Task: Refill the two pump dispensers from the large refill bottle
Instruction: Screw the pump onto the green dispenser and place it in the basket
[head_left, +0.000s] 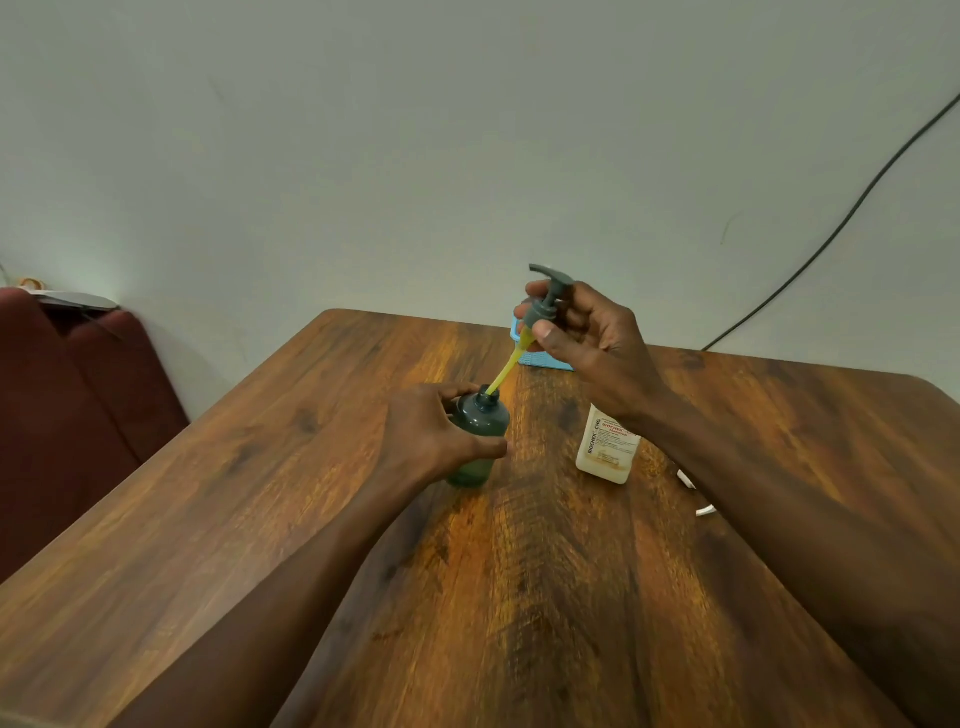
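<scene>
A dark green dispenser bottle (480, 423) stands on the wooden table (270, 519), and my left hand (428, 434) grips its body. My right hand (584, 332) holds the grey pump head (545, 299) above and to the right of the bottle. The pump's yellow-coated tube (506, 366) slants down, its tip still inside the bottle's neck. A white bottle with a printed label (608, 449) stands to the right, its upper part hidden behind my right wrist.
A light blue basket (540, 358) sits at the table's far edge, mostly behind my right hand. A white cable (696, 493) lies beside my right forearm. A black cable (831, 234) hangs down the wall. A maroon seat (78, 395) stands left of the table.
</scene>
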